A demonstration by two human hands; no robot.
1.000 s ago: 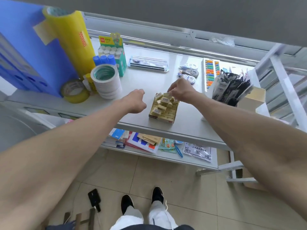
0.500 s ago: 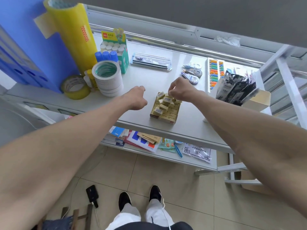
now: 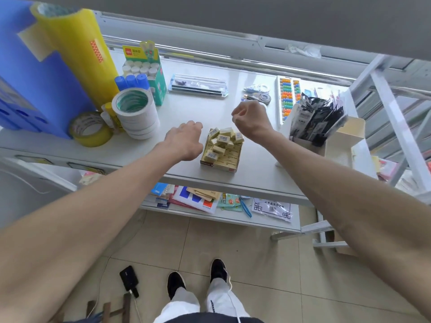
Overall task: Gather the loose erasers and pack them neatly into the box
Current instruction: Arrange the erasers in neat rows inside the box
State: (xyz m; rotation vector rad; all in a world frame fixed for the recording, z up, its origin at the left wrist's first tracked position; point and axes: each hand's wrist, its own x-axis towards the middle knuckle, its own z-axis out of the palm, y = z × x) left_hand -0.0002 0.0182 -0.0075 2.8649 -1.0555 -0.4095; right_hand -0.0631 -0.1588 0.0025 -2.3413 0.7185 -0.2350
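A shallow yellow cardboard box (image 3: 219,168) lies on the white table (image 3: 210,108) near its front edge. Several small cream erasers (image 3: 223,139) with barcode labels are heaped loosely in its far half, above flat rows underneath. My left hand (image 3: 185,141) sits just left of the box, back up and fingers curled under, with nothing showing in it. My right hand (image 3: 249,120) hovers above the box's far right corner as a loose fist. Its thumb meets the forefinger, and no eraser shows in it.
White tape rolls (image 3: 136,113), a yellow tape roll (image 3: 89,129) and a green glue-stick box (image 3: 149,73) stand left. A clear pencil case (image 3: 198,86), correction tapes (image 3: 260,93) and an abacus (image 3: 288,96) lie behind. Black packets in a white holder (image 3: 314,117) stand right. A lower shelf (image 3: 221,216) holds papers.
My right hand has lifted off the eraser heap and drawn back to the right. My left hand has slid closer to the box's left side.
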